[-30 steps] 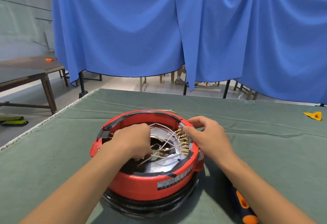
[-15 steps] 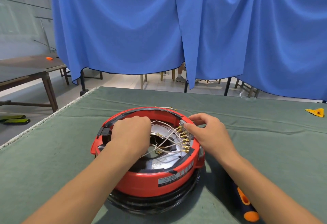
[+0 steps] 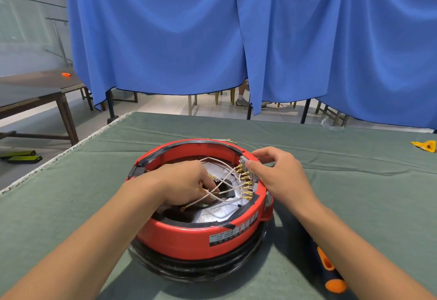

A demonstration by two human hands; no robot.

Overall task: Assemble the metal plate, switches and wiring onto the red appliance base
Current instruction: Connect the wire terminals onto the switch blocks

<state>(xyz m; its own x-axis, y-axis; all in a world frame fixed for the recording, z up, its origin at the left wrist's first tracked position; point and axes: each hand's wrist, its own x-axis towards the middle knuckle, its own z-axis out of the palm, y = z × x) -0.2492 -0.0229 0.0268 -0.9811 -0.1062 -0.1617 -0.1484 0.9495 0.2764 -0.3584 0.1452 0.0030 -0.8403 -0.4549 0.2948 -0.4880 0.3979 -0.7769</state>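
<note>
The red appliance base lies upside down on the green table cover, with a shiny metal plate inside it. White wires with brass terminals run across the plate to a row of switches along the right inner wall. My left hand reaches into the base, its curled fingers pinching the wires near the middle. My right hand rests on the right rim, with its thumb and fingers pinching the top of the switch row.
A screwdriver with a dark and orange handle lies on the cover near my right forearm. A yellow piece sits at the far right edge. One loose wire lies behind the base. Blue curtains hang beyond the table.
My left hand has shifted slightly inside the base and now pinches the wires lower down, uncovering more of the plate's back part. My right hand stays on the switch row.
</note>
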